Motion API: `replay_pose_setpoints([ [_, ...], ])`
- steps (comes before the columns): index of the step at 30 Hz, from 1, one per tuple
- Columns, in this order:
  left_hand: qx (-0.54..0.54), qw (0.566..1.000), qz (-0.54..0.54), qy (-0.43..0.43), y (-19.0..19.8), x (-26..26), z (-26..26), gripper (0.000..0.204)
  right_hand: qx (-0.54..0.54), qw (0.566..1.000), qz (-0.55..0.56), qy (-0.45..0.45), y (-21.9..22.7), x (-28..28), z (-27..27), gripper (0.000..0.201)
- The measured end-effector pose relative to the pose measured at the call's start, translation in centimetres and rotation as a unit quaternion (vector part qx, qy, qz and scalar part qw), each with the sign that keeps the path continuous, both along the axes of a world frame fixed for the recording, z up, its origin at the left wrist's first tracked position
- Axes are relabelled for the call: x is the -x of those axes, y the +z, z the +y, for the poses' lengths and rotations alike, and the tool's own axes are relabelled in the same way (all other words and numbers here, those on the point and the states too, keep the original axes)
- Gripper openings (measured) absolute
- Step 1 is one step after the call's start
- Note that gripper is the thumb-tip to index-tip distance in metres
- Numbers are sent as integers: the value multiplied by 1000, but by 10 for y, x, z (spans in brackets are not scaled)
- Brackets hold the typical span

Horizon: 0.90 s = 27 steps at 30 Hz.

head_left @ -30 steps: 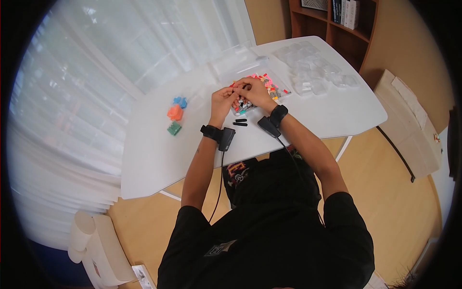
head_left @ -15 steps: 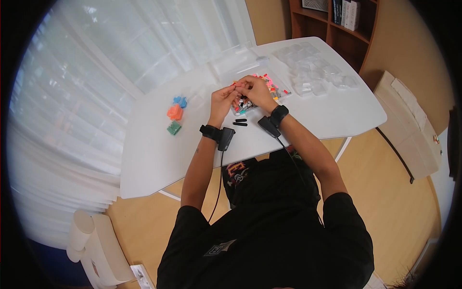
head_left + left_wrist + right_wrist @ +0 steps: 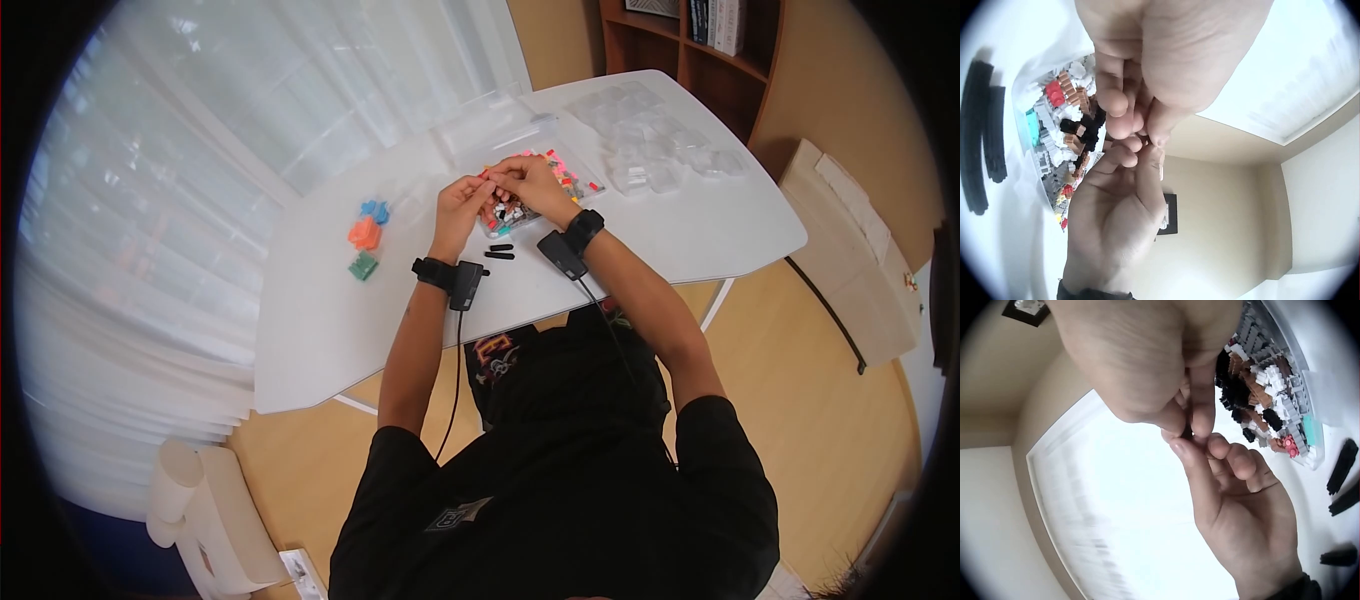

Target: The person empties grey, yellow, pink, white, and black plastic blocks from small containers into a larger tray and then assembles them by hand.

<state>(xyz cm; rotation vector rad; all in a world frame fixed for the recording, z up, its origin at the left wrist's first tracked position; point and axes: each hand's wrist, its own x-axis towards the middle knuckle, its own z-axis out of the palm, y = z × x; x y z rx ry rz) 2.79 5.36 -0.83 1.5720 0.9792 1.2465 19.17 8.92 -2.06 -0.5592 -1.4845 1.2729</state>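
Over the box of bricks, my left hand [image 3: 460,208] and right hand [image 3: 537,188] meet at the fingertips. Between the thumbs and index fingers a small dark piece [image 3: 1187,432] shows, pinched from both sides and mostly hidden by the fingers. The remaining fingers of both hands are curled in. Beneath and beside them, the clear plastic box [image 3: 497,237] holds a loose heap of small building bricks [image 3: 1054,137] in white, grey, brown, black, red and turquoise.
Black ribbed strips [image 3: 499,256] lie on the white table [image 3: 360,330] in front of the box. To the left stand blue [image 3: 375,211], orange [image 3: 364,234] and green [image 3: 362,266] block pieces. Clear small containers [image 3: 650,150] cover the back right.
Both hands stay together over the box. The right hand's fingers have lowered and drawn closer to the left fingertips, with a slight shift of grip.
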Motion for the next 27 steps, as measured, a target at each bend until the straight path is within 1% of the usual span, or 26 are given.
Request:
replay_pose_setpoints([
  [3,9,999,-31,-20,0,-3,0,19,28,999,9,13,4,-4,-4,13],
  [7,8,999,-51,-3,1,-7,0,18,68,997,41,26,7,-4,-6,14],
  [11,-18,999,-45,4,1,-5,-1,17,52,998,34,19,5,-3,-4,14],
  [13,-15,999,-46,2,1,-3,0,16,37,999,7,1,2,-1,-2,14],
  [17,-16,998,-59,-7,3,-4,-3,14,38,999,9,7,7,-2,-7,14],
  [20,-17,998,-62,-3,0,-4,-1,15,58,998,29,20,4,-3,-5,15],
  [22,-10,997,-77,3,-3,-3,3,15,111,986,93,78,-2,-3,3,15],
  [26,7,994,-107,13,-2,-3,3,16,130,981,127,63,1,-3,4,15],
  [27,6,994,-107,12,-2,-4,3,16,103,988,116,20,1,-2,3,15],
])
